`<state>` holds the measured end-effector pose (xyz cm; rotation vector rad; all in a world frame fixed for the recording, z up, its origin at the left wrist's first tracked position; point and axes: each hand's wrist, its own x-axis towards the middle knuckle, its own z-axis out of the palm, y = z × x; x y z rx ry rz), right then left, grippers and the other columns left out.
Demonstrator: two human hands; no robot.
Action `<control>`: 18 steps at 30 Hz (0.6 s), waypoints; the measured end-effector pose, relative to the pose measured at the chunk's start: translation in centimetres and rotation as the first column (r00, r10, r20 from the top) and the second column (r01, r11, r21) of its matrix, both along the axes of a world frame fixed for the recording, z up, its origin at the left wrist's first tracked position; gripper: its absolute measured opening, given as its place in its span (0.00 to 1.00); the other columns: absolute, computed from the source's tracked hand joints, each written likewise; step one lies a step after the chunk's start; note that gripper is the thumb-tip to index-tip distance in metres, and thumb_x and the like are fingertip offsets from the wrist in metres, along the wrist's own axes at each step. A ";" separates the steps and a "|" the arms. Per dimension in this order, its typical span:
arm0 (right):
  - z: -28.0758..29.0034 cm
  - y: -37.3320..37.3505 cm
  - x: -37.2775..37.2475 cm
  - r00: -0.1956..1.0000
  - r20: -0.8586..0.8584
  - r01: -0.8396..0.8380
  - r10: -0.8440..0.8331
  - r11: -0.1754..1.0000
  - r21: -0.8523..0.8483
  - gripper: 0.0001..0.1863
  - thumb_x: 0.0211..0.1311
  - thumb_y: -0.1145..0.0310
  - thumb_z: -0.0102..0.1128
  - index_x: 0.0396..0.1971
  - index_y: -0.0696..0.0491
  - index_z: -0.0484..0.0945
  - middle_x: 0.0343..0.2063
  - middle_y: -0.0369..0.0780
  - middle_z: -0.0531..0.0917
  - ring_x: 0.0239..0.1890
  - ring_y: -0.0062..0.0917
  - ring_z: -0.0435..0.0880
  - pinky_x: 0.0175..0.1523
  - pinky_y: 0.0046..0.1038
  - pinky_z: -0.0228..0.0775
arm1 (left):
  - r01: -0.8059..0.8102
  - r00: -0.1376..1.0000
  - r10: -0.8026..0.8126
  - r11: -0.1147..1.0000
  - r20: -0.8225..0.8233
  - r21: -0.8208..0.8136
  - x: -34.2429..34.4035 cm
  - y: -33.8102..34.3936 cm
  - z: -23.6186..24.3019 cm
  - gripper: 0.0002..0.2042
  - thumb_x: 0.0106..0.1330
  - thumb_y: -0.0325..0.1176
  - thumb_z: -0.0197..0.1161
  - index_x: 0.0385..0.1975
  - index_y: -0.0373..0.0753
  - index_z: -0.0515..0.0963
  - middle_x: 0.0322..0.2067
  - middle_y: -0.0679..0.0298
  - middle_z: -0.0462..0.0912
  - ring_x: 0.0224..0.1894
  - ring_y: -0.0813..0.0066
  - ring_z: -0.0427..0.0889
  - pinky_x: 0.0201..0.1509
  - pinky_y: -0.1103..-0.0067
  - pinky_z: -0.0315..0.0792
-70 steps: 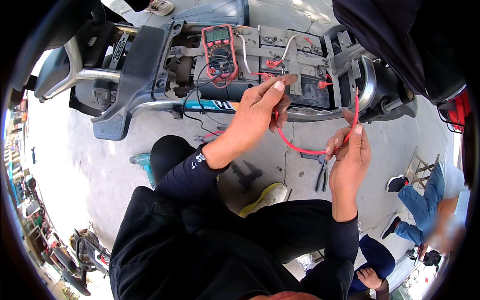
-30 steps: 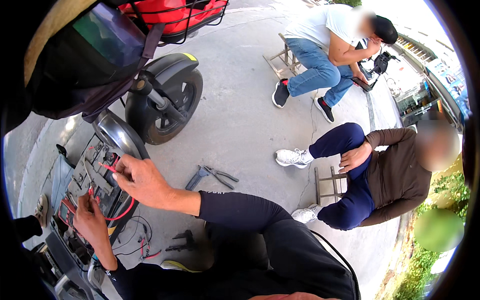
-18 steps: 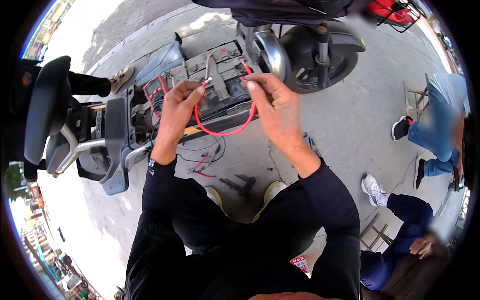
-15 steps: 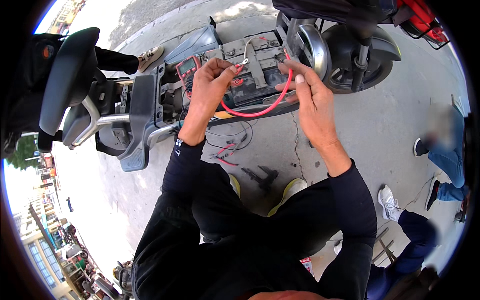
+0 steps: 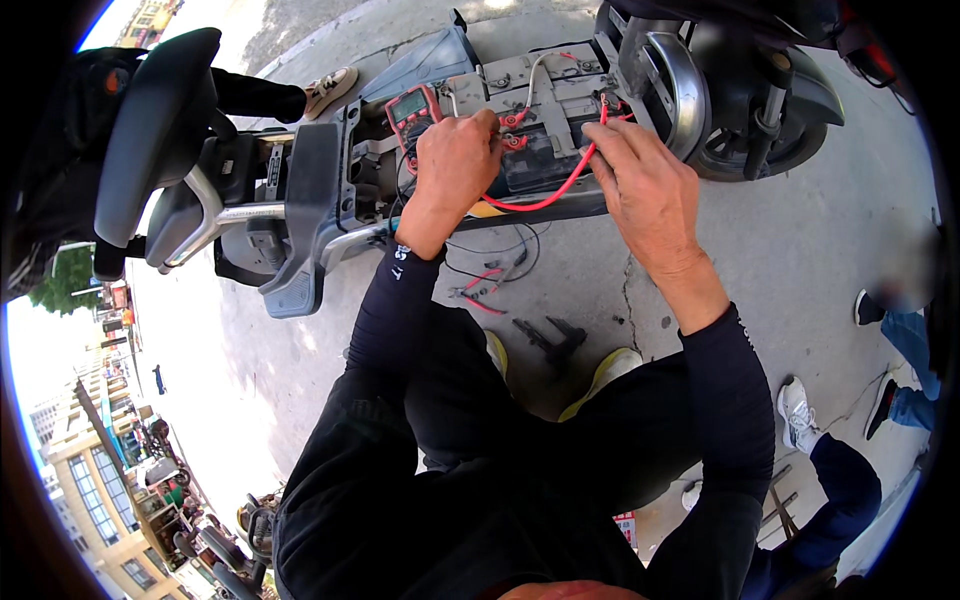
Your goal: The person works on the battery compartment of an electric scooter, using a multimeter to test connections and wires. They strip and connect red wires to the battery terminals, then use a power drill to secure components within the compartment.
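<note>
At two o'clock, my right grip (image 5: 650,192) pinches red cable (image 5: 545,203), best just behind its tip (image 5: 604,106); at twelve, curled left grip (image 5: 455,168), contents hidden.

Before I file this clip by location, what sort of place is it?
Probably an outdoor roadside repair spot: a dark grey scooter with rectangular blackish batteries exposed, a red-framed handheld multimeter, and cracked pale grey concrete ground.

There is room to pass over the ground (image 5: 235,370) at nine o'clock. The red wire (image 5: 560,195) blocks the way at one, the black wheel (image 5: 732,158) at two.
</note>
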<state>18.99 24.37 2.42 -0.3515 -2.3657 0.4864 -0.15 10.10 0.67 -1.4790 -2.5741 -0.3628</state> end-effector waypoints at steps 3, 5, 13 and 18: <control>-0.1 0.1 0.1 0.999 0.033 0.007 -0.007 1.000 -0.005 0.18 0.53 0.76 0.71 0.46 0.50 0.82 0.42 0.37 0.85 0.42 0.32 0.86 0.43 0.31 0.80 | 0.043 0.999 -0.044 0.999 -0.028 -0.012 -0.2 0.0 -0.1 0.04 0.61 0.32 0.66 0.33 0.41 0.81 0.24 0.55 0.84 0.29 0.51 0.85 0.33 0.61 0.76; -0.3 0.2 0.1 1.000 0.031 -0.003 0.004 1.000 -0.015 0.19 0.53 0.76 0.71 0.46 0.50 0.82 0.42 0.37 0.85 0.43 0.32 0.86 0.43 0.31 0.80 | 0.050 0.997 -0.053 0.998 -0.051 -0.045 -0.3 0.2 -0.2 0.04 0.60 0.32 0.66 0.34 0.41 0.81 0.24 0.55 0.84 0.29 0.51 0.85 0.33 0.61 0.76; -0.6 0.0 0.0 1.000 0.002 -0.031 0.031 0.999 -0.023 0.17 0.53 0.73 0.71 0.44 0.49 0.81 0.38 0.36 0.84 0.41 0.31 0.85 0.41 0.30 0.80 | 0.088 0.995 -0.090 0.995 -0.040 -0.052 -0.4 -0.1 -0.3 0.06 0.61 0.31 0.65 0.35 0.40 0.80 0.26 0.55 0.84 0.30 0.51 0.84 0.34 0.62 0.76; -0.8 0.1 0.0 0.999 0.043 0.032 -0.029 0.998 -0.059 0.17 0.55 0.75 0.70 0.47 0.50 0.81 0.42 0.38 0.86 0.44 0.34 0.86 0.45 0.31 0.80 | 0.090 0.996 -0.090 0.996 0.001 -0.013 -0.5 0.2 -0.7 0.05 0.61 0.31 0.65 0.33 0.38 0.80 0.24 0.53 0.83 0.30 0.49 0.84 0.34 0.60 0.75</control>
